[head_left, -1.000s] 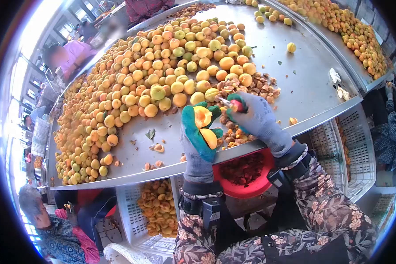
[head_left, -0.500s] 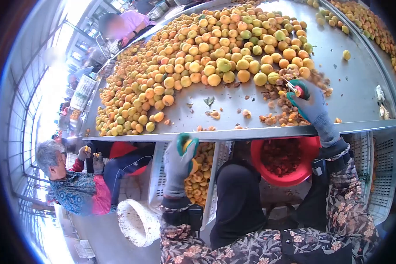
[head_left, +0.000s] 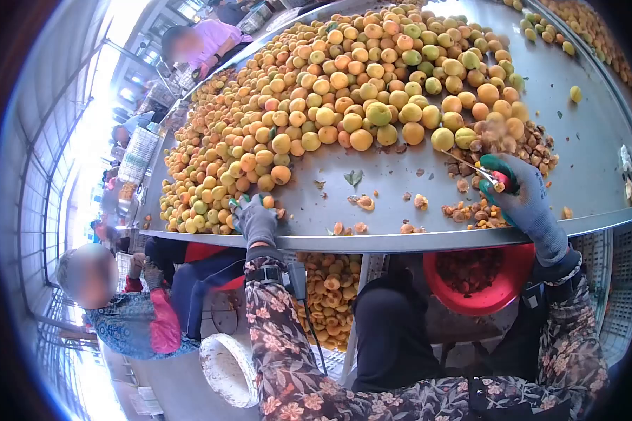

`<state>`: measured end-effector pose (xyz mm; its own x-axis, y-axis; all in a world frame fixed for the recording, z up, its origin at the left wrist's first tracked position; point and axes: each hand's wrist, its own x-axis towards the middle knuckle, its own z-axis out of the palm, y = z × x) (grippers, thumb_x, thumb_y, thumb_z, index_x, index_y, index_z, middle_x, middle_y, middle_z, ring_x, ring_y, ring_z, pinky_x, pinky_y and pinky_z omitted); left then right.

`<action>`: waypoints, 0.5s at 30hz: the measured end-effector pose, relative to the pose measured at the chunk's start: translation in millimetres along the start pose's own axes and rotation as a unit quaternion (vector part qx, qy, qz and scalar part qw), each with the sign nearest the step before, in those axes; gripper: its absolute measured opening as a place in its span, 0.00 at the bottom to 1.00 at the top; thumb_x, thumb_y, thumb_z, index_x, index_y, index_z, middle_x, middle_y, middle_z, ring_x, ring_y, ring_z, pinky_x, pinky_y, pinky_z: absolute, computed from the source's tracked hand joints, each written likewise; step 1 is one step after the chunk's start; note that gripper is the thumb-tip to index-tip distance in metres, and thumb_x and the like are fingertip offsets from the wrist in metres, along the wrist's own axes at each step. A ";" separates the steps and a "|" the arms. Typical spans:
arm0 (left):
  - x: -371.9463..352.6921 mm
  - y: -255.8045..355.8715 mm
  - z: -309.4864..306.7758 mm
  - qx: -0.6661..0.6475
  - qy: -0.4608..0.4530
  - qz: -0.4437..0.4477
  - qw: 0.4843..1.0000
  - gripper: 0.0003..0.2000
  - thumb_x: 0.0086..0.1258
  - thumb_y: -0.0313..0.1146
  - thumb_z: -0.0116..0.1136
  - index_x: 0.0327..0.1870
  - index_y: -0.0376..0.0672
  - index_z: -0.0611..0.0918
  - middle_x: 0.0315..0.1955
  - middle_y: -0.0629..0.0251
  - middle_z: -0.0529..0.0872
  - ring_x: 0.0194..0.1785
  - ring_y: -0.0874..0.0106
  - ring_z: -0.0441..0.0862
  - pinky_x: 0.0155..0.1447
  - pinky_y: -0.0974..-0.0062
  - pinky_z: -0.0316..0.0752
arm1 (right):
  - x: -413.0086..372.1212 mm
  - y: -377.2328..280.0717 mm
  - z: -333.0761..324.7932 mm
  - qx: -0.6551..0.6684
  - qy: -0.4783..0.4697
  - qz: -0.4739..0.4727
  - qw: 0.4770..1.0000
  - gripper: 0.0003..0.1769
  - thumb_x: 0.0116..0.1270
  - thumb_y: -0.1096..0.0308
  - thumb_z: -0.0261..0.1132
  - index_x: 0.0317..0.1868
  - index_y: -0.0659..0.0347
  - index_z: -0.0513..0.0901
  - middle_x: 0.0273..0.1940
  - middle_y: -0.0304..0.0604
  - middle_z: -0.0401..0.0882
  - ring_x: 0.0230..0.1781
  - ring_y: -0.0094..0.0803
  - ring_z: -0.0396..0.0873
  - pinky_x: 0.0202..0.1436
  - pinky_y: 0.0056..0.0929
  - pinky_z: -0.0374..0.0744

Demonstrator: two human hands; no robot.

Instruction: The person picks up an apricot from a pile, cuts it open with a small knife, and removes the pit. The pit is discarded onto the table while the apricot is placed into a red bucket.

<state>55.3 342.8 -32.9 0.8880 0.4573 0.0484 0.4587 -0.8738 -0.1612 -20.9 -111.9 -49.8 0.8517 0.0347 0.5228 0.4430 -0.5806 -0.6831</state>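
My left hand (head_left: 257,219), in a grey glove with green fingertips, reaches onto the near left edge of a heap of apricots (head_left: 316,116). Its fingers are apart and touch the fruit there; no apricot is clearly gripped. My right hand (head_left: 525,193), gloved alike, is closed around a red-handled tool (head_left: 486,174) with a long, thin metal tip pointing left toward the heap. Its exact kind I cannot make out. Brown apricot stones (head_left: 534,144) lie beyond this hand, and a smaller pile of stones and scraps (head_left: 474,212) sits to its left.
Below the raised rim of the metal table (head_left: 393,242) stands a white crate of halved apricots (head_left: 328,298). A red basin (head_left: 481,303) holds brown scraps. A white bucket (head_left: 228,372) is on the floor. One co-worker (head_left: 137,302) sits at left; another (head_left: 207,45) is across the table.
My left hand has gone from above the crate, where it held a piece of apricot, up and left to the heap. My right hand keeps the tool, and the whole view has shifted slightly.
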 end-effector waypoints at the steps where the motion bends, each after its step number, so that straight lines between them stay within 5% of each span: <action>1: 0.3 -1.9 2.5 0.001 -0.003 0.002 1.000 0.27 0.51 0.42 0.70 0.56 0.56 0.77 0.66 0.60 0.65 0.74 0.54 0.50 0.71 0.57 0.53 | 0.4 -0.1 0.3 -0.001 -0.001 0.004 1.000 0.23 0.51 0.69 0.74 0.49 0.62 0.79 0.39 0.48 0.83 0.36 0.37 0.83 0.40 0.31 0.79; 4: -11.0 -10.7 8.8 -0.191 0.186 0.158 0.951 0.26 0.52 0.31 0.69 0.55 0.49 0.77 0.58 0.61 0.72 0.61 0.60 0.67 0.64 0.63 0.64 | 2.1 -13.5 1.1 0.034 0.012 0.005 0.999 0.24 0.51 0.69 0.74 0.49 0.63 0.78 0.40 0.48 0.83 0.39 0.31 0.82 0.43 0.30 0.79; 5: -21.9 -1.9 0.6 -0.190 0.187 0.165 0.950 0.26 0.52 0.31 0.69 0.55 0.49 0.77 0.58 0.61 0.72 0.61 0.60 0.67 0.64 0.63 0.64 | 3.0 -21.1 0.8 0.092 0.015 0.034 0.995 0.23 0.52 0.71 0.73 0.49 0.64 0.78 0.41 0.47 0.82 0.40 0.28 0.81 0.43 0.29 0.78; 6: -43.0 15.9 -16.4 -0.490 0.095 0.212 0.840 0.25 0.53 0.28 0.66 0.56 0.45 0.76 0.56 0.60 0.74 0.55 0.63 0.71 0.61 0.66 0.67 | 3.5 -28.1 -0.6 0.147 0.018 0.063 0.987 0.22 0.53 0.72 0.72 0.49 0.64 0.77 0.41 0.46 0.82 0.41 0.26 0.79 0.44 0.28 0.77; 7: -67.0 34.4 -32.5 -0.735 -0.014 0.232 0.636 0.25 0.54 0.25 0.63 0.56 0.40 0.75 0.54 0.59 0.75 0.50 0.66 0.75 0.57 0.68 0.70 | 4.1 -33.8 -2.9 0.140 0.023 0.069 0.988 0.22 0.53 0.72 0.72 0.49 0.64 0.77 0.41 0.46 0.82 0.41 0.26 0.79 0.44 0.28 0.77; 9: -113.4 68.7 -61.3 -0.804 -0.107 0.255 0.527 0.26 0.56 0.21 0.57 0.59 0.35 0.71 0.51 0.58 0.78 0.45 0.70 0.78 0.52 0.74 0.73 | 6.6 -42.7 -11.3 0.193 0.003 0.036 0.981 0.18 0.55 0.76 0.67 0.48 0.65 0.76 0.39 0.43 0.79 0.40 0.23 0.75 0.44 0.26 0.75; 10: -133.5 82.8 -69.9 -0.835 -0.176 0.276 0.442 0.31 0.57 0.22 0.57 0.65 0.36 0.65 0.50 0.55 0.78 0.46 0.67 0.78 0.54 0.68 0.73 | 4.2 -46.6 -14.7 0.210 0.011 0.027 0.977 0.18 0.55 0.77 0.64 0.48 0.65 0.76 0.38 0.41 0.78 0.38 0.23 0.74 0.44 0.26 0.74; 11: -152.6 97.7 -81.5 -0.829 -0.207 0.287 0.434 0.32 0.59 0.24 0.56 0.68 0.38 0.62 0.50 0.54 0.79 0.45 0.66 0.78 0.53 0.66 0.73 | 0.9 -48.1 -16.3 0.228 0.021 0.019 0.973 0.17 0.56 0.78 0.62 0.48 0.65 0.75 0.37 0.40 0.76 0.37 0.23 0.73 0.43 0.25 0.74; 13: -176.5 130.8 -89.6 -0.860 -0.279 0.293 0.311 0.32 0.60 0.23 0.55 0.69 0.41 0.61 0.52 0.52 0.78 0.46 0.65 0.79 0.52 0.67 0.74 | -4.9 -45.4 -20.6 0.294 -0.009 0.053 0.954 0.19 0.57 0.75 0.63 0.50 0.65 0.74 0.38 0.43 0.76 0.37 0.25 0.74 0.43 0.28 0.74; 15: -191.7 155.1 -94.4 -0.851 -0.314 0.297 0.300 0.32 0.61 0.24 0.55 0.69 0.42 0.62 0.52 0.51 0.78 0.46 0.66 0.79 0.51 0.68 0.74 | -12.7 -42.2 -32.9 0.266 -0.037 0.058 0.961 0.19 0.59 0.72 0.65 0.50 0.66 0.74 0.38 0.48 0.77 0.37 0.29 0.76 0.42 0.29 0.74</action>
<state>-40.8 104.0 25.9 0.8935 -0.3872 0.2274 0.0518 0.5919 0.8043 -59.6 -114.6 -10.8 0.9133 0.0640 0.4023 0.4066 -0.0859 -0.9095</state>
